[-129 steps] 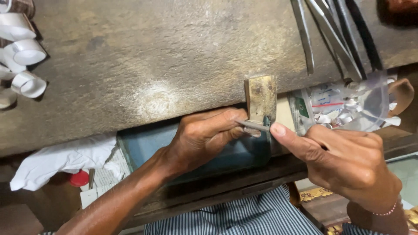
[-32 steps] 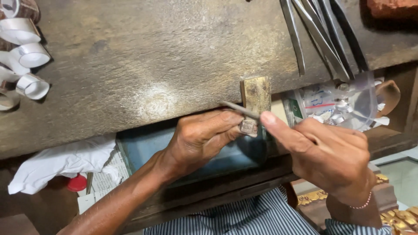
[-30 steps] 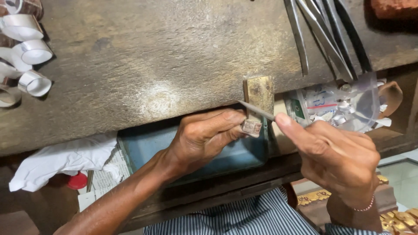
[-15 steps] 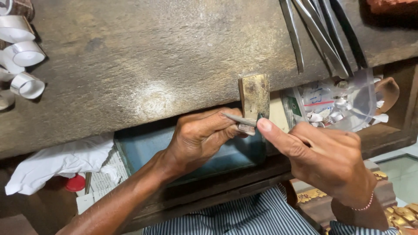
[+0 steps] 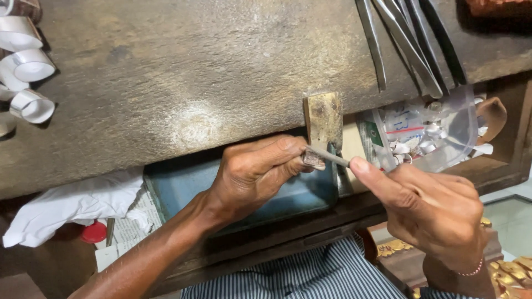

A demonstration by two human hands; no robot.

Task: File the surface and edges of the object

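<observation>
Fingers (image 5: 288,152) of my L hand (image 5: 252,177) pinch small metal piece (image 5: 313,159) against wood peg (image 5: 323,119); R hand (image 5: 432,213) grips file (image 5: 331,158), tip resting on piece.

L hand (image 5: 252,174) pinched shut, R hand (image 5: 429,207) fisted, forefinger out.

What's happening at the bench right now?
A person is working a small metal piece at the bench edge. The left hand pinches the piece against a wooden peg. The right hand lays a thin file across the piece. Long metal tools lie on the workbench.
</observation>
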